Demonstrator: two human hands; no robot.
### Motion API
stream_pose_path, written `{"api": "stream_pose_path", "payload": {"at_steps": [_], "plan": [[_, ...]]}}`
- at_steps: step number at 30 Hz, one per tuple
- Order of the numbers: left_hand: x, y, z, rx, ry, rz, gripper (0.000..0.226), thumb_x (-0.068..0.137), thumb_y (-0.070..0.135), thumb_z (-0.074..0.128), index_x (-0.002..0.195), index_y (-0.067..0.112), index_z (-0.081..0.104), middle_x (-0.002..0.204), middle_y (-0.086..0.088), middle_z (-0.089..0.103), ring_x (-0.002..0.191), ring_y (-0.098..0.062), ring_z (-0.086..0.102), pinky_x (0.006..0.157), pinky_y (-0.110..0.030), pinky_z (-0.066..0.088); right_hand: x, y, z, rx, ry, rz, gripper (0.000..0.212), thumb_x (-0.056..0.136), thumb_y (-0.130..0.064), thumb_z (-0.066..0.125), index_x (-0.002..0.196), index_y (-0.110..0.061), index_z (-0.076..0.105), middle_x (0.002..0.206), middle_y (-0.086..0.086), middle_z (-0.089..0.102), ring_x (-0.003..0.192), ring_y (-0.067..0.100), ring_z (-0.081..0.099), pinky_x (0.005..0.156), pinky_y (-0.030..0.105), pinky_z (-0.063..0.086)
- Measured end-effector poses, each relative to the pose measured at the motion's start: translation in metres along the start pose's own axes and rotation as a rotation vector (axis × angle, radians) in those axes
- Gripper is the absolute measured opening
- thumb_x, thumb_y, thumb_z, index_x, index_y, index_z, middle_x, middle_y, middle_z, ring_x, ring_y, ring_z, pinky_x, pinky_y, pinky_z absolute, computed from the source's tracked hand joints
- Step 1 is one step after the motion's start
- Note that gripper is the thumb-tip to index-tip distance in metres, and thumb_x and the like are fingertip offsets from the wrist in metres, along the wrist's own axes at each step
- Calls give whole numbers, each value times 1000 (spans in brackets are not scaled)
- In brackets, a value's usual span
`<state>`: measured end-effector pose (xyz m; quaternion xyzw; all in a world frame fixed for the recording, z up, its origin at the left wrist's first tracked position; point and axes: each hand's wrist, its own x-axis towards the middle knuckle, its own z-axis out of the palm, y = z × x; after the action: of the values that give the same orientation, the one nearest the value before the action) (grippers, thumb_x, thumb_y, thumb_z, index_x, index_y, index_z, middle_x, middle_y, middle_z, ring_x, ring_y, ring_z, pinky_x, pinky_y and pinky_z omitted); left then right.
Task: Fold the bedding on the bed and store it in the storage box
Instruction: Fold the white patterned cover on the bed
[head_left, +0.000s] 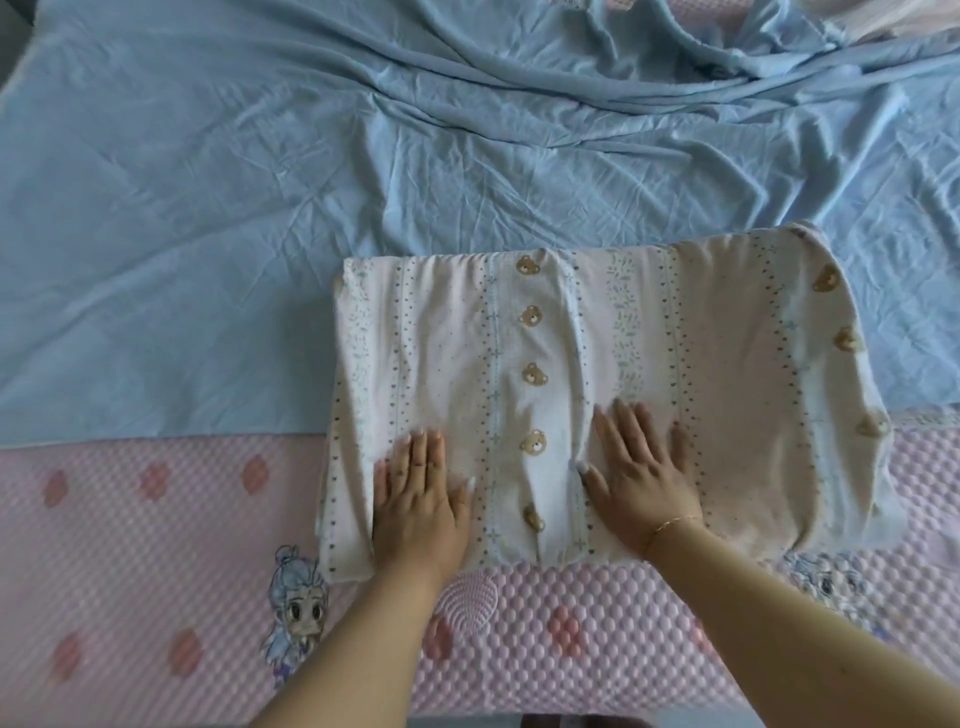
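Blanket folded, long axis left-right; left hand, right hand spread flat, pressing near edge.

Both hands lie flat, fingers straight, on a folded cream blanket printed with small bear faces and dotted stripes. The left hand presses near the blanket's left edge; the right hand, a thin bracelet at its wrist, presses just right of the bear column that runs between the two hands. Beyond the fingertips, past the blanket's far edge, spreads a wrinkled light blue sheet. Under both forearms lies a pink quilted mattress cover with a cartoon figure left of the left forearm.
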<state>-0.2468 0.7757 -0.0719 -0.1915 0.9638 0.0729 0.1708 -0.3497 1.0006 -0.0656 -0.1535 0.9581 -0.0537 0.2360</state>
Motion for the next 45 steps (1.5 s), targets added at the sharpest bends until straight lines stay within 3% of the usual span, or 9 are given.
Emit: {"api": "stream_pose_path", "payload": {"at_steps": [5, 12, 19, 25, 30, 35, 40, 43, 45], "plan": [[-32, -17, 3, -59, 170, -24, 64, 97, 43, 21, 139, 3, 48, 145, -14, 47, 138, -30, 40, 118, -39, 22, -19, 6, 7, -25, -47, 64, 70, 90, -64, 5, 148, -34, -17, 157, -11, -18, 142, 9, -22, 117, 41, -13], [-63, -9, -10, -271, 403, -218, 28, 77, 10, 74, 102, 3, 65, 106, -15, 67, 99, -33, 62, 82, -42, 54, -31, -57, -2, 160, 6, 17, 68, 96, -56, 18, 153, -21, 5, 160, -3, 2, 147, 13, -5, 120, 37, -5], [-64, -13, -17, -498, 381, -549, 35, 81, 20, 76, 101, -4, 59, 98, -23, 59, 85, -35, 56, 60, -32, 41, -42, -100, -1, 220, 23, -92, 64, 97, -54, 22, 152, -23, 12, 160, -4, 8, 147, 12, 0, 119, 32, -3], [-62, -21, -16, -411, 337, -578, 25, 80, 17, 75, 88, -2, 60, 90, -24, 60, 83, -37, 55, 56, -33, 34, -45, -113, 3, 185, -32, -151, 63, 97, -54, 21, 151, -23, 17, 159, -7, 10, 147, 10, -2, 119, 34, -5], [-55, -32, -23, -321, 223, -623, 16, 95, 10, 53, 99, -4, 61, 94, -20, 65, 84, -34, 61, 57, -35, 40, -38, -94, 8, 133, -67, -166, 61, 97, -53, 17, 152, -28, 11, 159, -11, 5, 146, 7, -5, 120, 36, -5], [-49, -54, -33, -347, 284, -754, 12, 89, -1, 52, 100, -4, 57, 104, -26, 61, 93, -41, 60, 73, -46, 49, -20, -34, -4, 66, -117, 52, 60, 98, -52, 13, 152, -31, 0, 159, -13, -9, 145, 8, -13, 119, 40, -6], [-36, 19, -39, -256, 394, -157, 33, 64, 4, 81, 90, 3, 62, 95, -20, 62, 83, -36, 61, 64, -39, 53, -23, -40, -11, 127, -53, 17, 61, 98, -53, 16, 152, -31, 0, 158, -15, -8, 145, 8, -13, 119, 38, -8], [-19, 60, -36, -247, 192, 176, 44, 81, 22, 71, 122, 13, 60, 135, -15, 53, 122, -35, 52, 96, -44, 48, -27, -31, -6, 118, -56, -35, 61, 97, -55, 15, 151, -34, -3, 157, -16, -10, 144, 5, -16, 118, 38, -11], [-12, 70, -31, -96, -51, 269, 57, 99, 38, 41, 152, 26, 25, 162, -6, 10, 149, -28, 9, 120, -48, 14, -27, -8, -3, 47, -66, -36, 61, 96, -56, 11, 151, -35, -6, 157, -15, -14, 143, 5, -20, 117, 40, -13]]}}
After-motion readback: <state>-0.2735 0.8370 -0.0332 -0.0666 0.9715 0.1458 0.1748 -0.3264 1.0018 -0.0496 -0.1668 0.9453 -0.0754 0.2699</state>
